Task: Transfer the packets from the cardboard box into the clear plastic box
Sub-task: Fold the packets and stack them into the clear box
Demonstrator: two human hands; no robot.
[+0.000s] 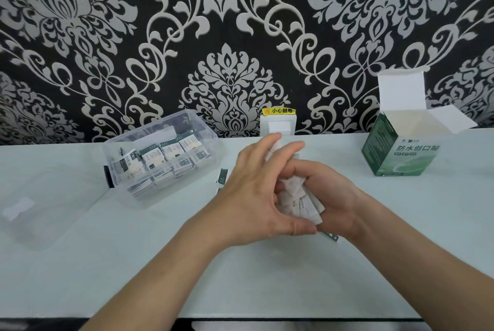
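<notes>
Both hands meet above the pale desk [267, 277]: the left hand [254, 191] and right hand [331, 197] curl their fingers around a bunch of small white paper packets [299, 201], between the clear plastic box [160, 154] and the open green cardboard box [401, 143].

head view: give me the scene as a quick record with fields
left hand: holds the bundle from the left
right hand: grips the same bundle from the right
bundle: white packets, fanned, mid-table
clear box: lid off, partly filled with packets, left of the hands
lid: flat on the table, far left
cardboard box: upright, flaps open, far right
loose packet: on the table beside the left hand
</notes>
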